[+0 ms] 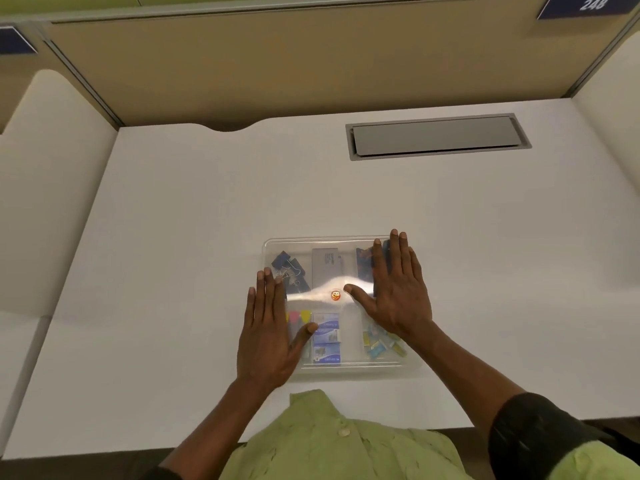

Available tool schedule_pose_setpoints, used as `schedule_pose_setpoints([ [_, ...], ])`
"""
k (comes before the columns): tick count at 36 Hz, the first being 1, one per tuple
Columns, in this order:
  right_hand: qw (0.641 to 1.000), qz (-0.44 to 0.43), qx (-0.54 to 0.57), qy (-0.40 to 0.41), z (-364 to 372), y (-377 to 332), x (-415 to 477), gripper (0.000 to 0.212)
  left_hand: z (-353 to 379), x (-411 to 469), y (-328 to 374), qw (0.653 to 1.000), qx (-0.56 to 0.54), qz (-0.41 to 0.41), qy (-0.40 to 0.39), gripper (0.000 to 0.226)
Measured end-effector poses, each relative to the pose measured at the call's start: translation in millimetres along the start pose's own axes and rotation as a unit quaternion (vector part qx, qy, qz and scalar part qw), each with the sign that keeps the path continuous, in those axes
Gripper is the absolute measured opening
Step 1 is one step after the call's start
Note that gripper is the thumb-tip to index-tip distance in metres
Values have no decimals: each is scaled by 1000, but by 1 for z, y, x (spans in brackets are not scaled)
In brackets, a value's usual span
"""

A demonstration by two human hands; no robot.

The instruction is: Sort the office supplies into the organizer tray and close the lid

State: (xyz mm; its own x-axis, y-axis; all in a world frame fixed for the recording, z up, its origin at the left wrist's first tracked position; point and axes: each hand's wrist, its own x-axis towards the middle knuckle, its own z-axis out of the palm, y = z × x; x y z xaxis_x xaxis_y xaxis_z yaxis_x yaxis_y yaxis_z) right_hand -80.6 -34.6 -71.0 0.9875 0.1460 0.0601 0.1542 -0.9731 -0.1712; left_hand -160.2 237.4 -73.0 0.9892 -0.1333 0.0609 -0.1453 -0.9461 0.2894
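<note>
A clear plastic organizer tray (346, 370) lies on the white desk with its transparent lid (332, 244) resting flat on top. Through the lid I see blue binder clips (289, 263), a grey box (325, 268), blue staple boxes (327, 337), coloured sticky flags (297, 317) and small yellow and blue items (381, 341). A small orange sticker (335, 295) marks the lid's middle. My left hand (268, 337) lies flat, fingers spread, on the lid's left side. My right hand (398, 289) lies flat on its right side.
The white desk (190, 237) stretches wide around the tray. A grey cable hatch (436, 136) is set into it at the back right. Tan partition panels (277, 64) close off the back and sides.
</note>
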Motion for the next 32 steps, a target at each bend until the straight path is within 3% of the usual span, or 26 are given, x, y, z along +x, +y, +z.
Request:
schedule_pose_setpoints([
  [5,1000,7,2,-5,-1,-1,0,110,3,-1,-2,999,-3,-34,7,102],
  [18,1000,3,12,-18,-7,-2,0,108,0,3,1,996,74,-27,-28,106],
  [32,996,18,-15,-86,-26,-9,4,116,-20,17,12,986,91,-76,-120,114],
])
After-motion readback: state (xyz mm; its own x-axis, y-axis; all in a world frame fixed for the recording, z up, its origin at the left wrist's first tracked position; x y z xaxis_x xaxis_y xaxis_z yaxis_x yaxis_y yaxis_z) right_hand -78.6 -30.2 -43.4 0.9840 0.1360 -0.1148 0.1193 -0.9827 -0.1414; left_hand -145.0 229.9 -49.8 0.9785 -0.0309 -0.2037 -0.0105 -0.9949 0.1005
